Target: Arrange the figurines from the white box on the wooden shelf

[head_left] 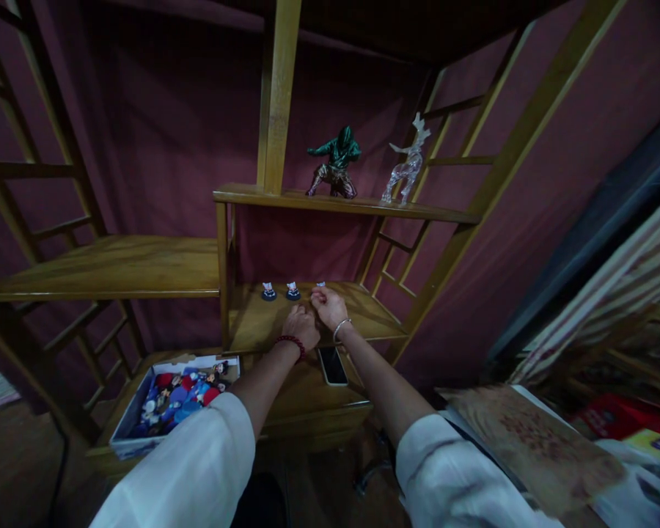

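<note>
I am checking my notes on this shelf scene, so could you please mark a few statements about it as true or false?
1. The right hand rests on the lower shelf. True.
2. Three small figures stand left of the hands. False: two stand clear; a third shows only partly behind the right hand.
3. The phone lies on the top shelf. False: it lies below the hands.
4. The left hand is closed. True.
5. The box of figures sits lower left. True.

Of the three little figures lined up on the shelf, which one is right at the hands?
The rightmost small figure, at the right hand. The left figure and middle figure stand apart, untouched.
</note>
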`<state>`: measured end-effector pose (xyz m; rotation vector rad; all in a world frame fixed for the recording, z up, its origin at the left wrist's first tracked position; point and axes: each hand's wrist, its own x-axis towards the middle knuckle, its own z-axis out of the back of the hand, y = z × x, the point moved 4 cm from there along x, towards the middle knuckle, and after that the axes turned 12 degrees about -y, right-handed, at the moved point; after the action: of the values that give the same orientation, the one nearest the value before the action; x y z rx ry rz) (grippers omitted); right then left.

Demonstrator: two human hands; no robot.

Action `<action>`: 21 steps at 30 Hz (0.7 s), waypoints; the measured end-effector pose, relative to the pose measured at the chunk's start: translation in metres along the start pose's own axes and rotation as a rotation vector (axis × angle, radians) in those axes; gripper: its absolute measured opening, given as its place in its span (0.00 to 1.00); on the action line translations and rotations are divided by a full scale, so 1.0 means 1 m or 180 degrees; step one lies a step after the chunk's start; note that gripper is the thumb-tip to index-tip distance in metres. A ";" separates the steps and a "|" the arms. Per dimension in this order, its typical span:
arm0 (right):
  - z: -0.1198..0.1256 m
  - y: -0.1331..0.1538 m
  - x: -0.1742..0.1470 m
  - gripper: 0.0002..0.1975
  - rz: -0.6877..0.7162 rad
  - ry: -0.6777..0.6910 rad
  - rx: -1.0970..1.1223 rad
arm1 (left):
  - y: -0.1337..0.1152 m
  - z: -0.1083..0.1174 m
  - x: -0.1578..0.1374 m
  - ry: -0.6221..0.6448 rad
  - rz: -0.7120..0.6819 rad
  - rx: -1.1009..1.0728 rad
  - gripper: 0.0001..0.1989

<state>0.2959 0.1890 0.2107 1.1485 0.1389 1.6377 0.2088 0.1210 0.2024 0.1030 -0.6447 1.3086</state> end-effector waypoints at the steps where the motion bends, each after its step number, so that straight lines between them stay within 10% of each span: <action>1: -0.004 0.002 -0.001 0.10 -0.0010 0.0048 -0.0016 | 0.002 0.003 -0.001 -0.0013 0.0026 0.0001 0.18; 21: -0.050 0.012 0.006 0.28 -0.0052 0.0210 -0.0856 | 0.050 0.029 -0.012 -0.0406 0.1359 0.0250 0.24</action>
<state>0.2519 0.2108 0.1951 0.8873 -0.0296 1.6244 0.1508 0.1124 0.2061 0.1176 -0.7499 1.7503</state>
